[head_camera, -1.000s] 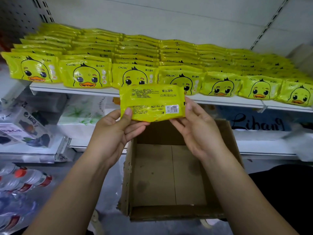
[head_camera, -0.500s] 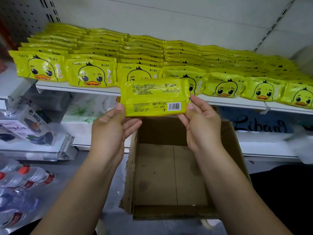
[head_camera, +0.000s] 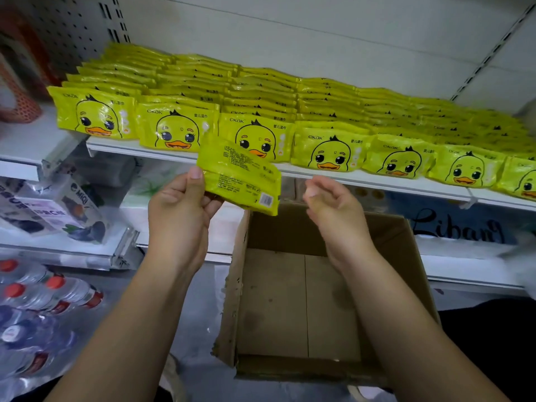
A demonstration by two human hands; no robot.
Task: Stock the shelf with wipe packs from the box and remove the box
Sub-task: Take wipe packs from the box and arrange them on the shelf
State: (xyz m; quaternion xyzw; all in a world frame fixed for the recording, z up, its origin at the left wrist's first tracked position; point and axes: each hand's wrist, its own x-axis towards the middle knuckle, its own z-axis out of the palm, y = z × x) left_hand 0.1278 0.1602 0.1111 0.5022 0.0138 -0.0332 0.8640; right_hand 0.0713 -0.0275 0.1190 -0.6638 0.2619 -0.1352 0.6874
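Note:
My left hand [head_camera: 179,219] grips one yellow wipe pack [head_camera: 240,177] by its left end, back side with barcode facing me and tilted down to the right. My right hand [head_camera: 333,216] hovers just right of the pack, fingers loosely curled, holding nothing. Below both hands stands the open cardboard box [head_camera: 240,285], with a bare bottom. On the white shelf [head_camera: 362,177] behind, several rows of yellow duck-face wipe packs [head_camera: 327,149] stand upright, filling it from left to right.
Bottled water with red caps [head_camera: 49,300] lies on the floor at the left. A lower shelf at the left holds wrapped packages [head_camera: 58,210]. A blue sign with dark lettering [head_camera: 458,230] hangs below the stocked shelf at the right.
My right hand has let go of the pack and drawn slightly right. The pack, held level by both hands before, now tilts down to the right in my left hand alone.

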